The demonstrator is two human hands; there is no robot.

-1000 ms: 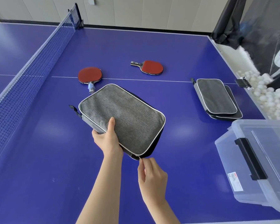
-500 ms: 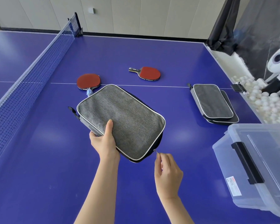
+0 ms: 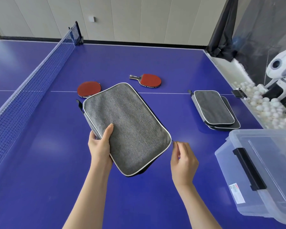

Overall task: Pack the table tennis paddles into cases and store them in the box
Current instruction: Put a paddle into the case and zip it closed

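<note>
1. The left hand (image 3: 99, 149) grips the grey fabric rectangular case (image 3: 129, 126) by its edge, tilted over the blue counter (image 3: 40, 162) to steady it.
2. The right hand's (image 3: 183, 161) fingers (image 3: 176, 146) pinch its small zipper pull (image 3: 172, 142), seemingly to run it.
3. Two red paddles (image 3: 150, 79) lie beyond, unpacked.

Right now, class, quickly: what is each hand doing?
Left hand: grips the grey case by its left edge.
Right hand: pinches the zipper pull at the case's right edge.

Beige panelled wall (image 3: 139, 17), perhaps dark curtain (image 3: 223, 33)
</note>
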